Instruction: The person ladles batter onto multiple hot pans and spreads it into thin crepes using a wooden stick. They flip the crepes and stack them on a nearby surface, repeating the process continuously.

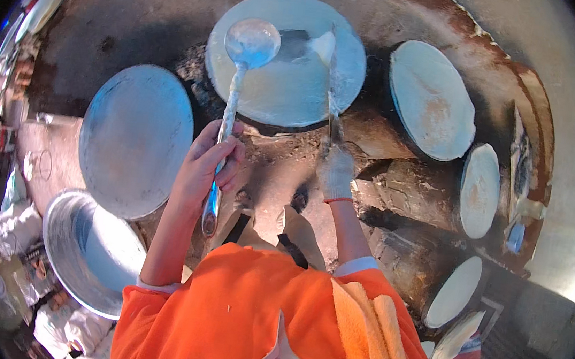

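My left hand (218, 157) is closed around the long handle of a metal ladle (253, 43). Its bowl hangs over the left part of a round griddle (353, 74) in front of me. A pale, wet-looking batter layer (268, 97) coats much of the griddle, with a darker patch near the middle. In a white glove with an orange cuff, my right hand (336, 174) grips a long narrow spatula (333, 93), seen nearly edge-on, reaching across the griddle's right side. A white fold of batter (324, 45) lies against the blade near its tip.
Another round plate (136, 141) lies at left, above a large metal basin (64, 208) of pale liquid. To the right are a pale-coated round plate (432, 100) and more pale discs (480, 190) on brown curved stove bodies. White bags (68, 328) sit at lower left.
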`<state>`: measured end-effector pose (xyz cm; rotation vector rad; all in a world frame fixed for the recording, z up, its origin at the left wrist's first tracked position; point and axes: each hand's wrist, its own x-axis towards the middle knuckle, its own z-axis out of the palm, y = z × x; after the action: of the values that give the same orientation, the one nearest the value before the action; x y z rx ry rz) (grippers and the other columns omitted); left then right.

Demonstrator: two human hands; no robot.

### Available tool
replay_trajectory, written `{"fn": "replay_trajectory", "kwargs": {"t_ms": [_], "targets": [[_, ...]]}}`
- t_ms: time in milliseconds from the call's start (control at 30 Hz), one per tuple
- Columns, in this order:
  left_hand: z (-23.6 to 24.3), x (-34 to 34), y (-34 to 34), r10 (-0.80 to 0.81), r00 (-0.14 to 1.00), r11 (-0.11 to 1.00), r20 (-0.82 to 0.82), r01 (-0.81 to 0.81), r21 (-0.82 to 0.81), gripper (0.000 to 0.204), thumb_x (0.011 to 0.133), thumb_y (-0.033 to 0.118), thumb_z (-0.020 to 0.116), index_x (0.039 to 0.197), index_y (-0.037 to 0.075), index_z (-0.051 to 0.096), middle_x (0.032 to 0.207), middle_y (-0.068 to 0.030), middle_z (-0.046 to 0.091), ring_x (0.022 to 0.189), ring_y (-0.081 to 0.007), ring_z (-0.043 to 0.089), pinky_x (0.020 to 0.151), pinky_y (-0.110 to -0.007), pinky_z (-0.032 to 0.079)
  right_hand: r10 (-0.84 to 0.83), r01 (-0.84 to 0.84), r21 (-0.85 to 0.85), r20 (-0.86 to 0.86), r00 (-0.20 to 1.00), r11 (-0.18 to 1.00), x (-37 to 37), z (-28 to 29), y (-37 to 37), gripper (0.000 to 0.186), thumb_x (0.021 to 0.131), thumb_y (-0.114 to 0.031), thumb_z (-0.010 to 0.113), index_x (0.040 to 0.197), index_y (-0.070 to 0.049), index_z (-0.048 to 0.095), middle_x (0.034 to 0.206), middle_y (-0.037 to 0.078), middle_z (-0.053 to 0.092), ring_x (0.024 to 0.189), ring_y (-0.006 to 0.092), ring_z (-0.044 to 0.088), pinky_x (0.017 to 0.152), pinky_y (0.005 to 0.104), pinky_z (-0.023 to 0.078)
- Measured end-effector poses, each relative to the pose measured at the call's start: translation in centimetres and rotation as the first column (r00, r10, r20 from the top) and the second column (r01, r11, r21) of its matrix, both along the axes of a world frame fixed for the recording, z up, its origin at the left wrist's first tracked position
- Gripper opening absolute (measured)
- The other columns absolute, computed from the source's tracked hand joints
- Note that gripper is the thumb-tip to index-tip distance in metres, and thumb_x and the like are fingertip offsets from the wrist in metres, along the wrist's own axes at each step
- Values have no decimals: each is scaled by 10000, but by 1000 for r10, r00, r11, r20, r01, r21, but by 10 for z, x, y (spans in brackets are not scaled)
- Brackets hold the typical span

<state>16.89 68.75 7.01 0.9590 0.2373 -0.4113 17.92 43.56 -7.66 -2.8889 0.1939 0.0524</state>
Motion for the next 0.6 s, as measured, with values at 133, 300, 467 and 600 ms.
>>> {"fn": "replay_trajectory", "kwargs": {"t_ms": [133,300,467,600], "targets": [[4,-12,12,98,995,994,-17,-97,51,219,897,106,430,1103,31,446,757,-58,543,385,-46,325,358,-196,294,83,-97,-63,-204,975,993,10,9,35,273,819,-237,487,1035,-85,559,895,157,625,807,316,609,694,446,491],[6,-22,21,156,988,988,5,-156,3,244,905,97,419,1136,26,446,781,-70,559,378,-45,323,355,-195,293,399,-382,-119,350,848,916,7,-47,-17,499,811,-131,469,1300,-75,388,1039,154,592,767,318,585,660,402,473],[-7,-19,3,224,972,971,-72,-217,96,238,917,128,426,1130,28,460,758,-60,543,379,-47,318,355,-198,290,179,-242,402,187,966,883,51,-39,-44,388,854,-135,459,1232,-50,470,1131,147,561,870,306,576,719,371,465],[6,11,-8,136,979,979,-154,-109,171,248,919,162,432,1133,43,475,740,-54,534,378,-49,323,348,-197,289,347,-476,309,389,853,824,47,-64,-44,377,864,-127,459,1230,-41,470,1157,158,541,938,312,564,769,350,458]]}}
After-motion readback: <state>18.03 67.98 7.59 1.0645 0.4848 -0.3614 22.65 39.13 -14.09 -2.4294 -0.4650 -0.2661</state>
